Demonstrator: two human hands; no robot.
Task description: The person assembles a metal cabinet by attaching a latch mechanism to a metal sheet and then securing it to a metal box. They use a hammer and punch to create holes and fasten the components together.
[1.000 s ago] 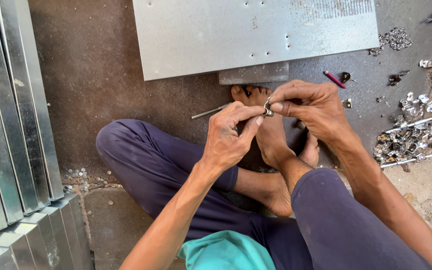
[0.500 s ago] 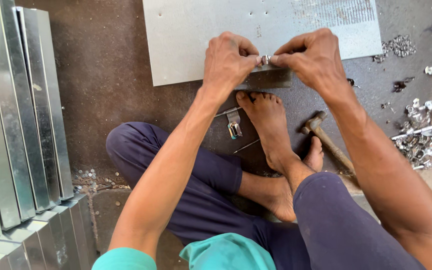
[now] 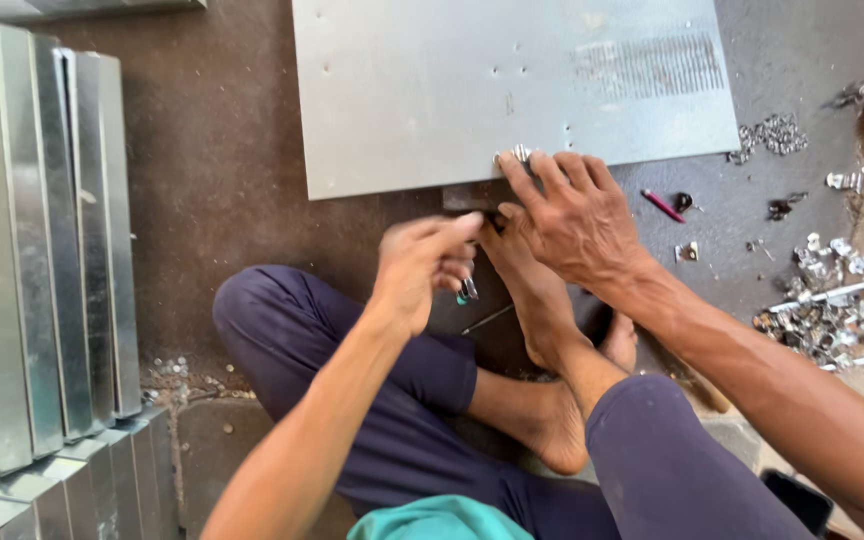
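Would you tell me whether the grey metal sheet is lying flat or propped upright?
Flat: the metal sheet lies face up on the floor, right hand at its near edge.

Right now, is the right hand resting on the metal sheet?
Yes, the right hand lies at the near edge of the grey metal sheet, fingertips on a small fitting.

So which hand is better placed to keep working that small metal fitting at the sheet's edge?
Probably the right hand: its fingertips rest at the small metal fitting on the metal sheet. The left hand hovers lower, off the sheet.
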